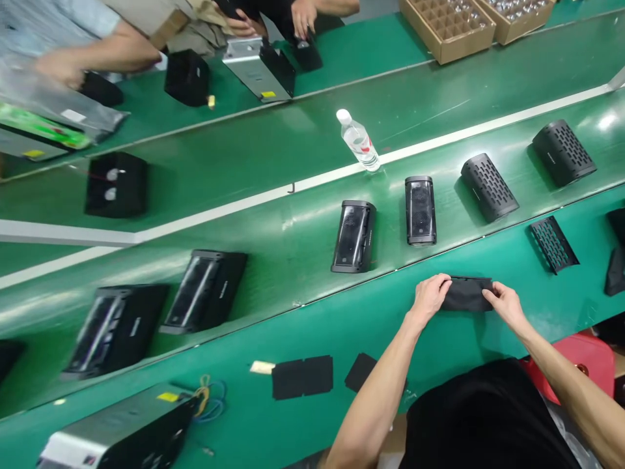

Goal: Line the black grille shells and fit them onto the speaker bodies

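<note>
In the head view my left hand [431, 296] pinches the left end of a dark cloth-like panel [466, 295]. The fingers of my right hand [505, 303] close on its right end. The panel lies lengthwise between both hands, just over the green bench, with a thin rim along its far edge. Whether a stiff part sits under the cloth, I cannot tell. To the right is a black perforated grille [554, 244]. Left of my left forearm, flat black sheets [303, 376] lie on the bench, one partly behind the arm.
Several black speakers, one a speaker with a grille [489, 187], stand along the green conveyor [293, 260] ahead. A water bottle [359, 140] stands by the white rail. A silver-and-black unit [122, 426] sits lower left. Across the line, co-workers' hands [304, 16] handle parts near cardboard boxes [452, 45].
</note>
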`<state>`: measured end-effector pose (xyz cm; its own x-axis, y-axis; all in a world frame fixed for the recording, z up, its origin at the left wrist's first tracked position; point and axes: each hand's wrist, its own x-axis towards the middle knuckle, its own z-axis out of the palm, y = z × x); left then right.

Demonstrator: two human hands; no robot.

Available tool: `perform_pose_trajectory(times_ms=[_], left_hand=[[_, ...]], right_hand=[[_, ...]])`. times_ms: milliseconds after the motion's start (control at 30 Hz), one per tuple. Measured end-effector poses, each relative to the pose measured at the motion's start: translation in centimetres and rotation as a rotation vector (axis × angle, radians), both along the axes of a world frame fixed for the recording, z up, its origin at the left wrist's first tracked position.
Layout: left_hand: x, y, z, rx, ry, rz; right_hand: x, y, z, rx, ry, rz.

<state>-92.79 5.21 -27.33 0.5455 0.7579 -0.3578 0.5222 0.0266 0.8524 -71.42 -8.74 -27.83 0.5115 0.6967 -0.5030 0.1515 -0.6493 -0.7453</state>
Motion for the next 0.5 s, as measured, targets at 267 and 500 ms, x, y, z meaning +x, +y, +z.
perform_pose_trajectory(times_ms=[267,500], left_hand=[[-0.5,0.1,-1.4,-0.052,0.045,0.042],[-0.9,0.5,-1.2,-0.087,0.008,0.094]], right_hand=[[0.3,-0.5,-0.8,-0.051,0.061,-0.035],[-0.3,0.1,0.3,-0.044,0.169,-0.074]])
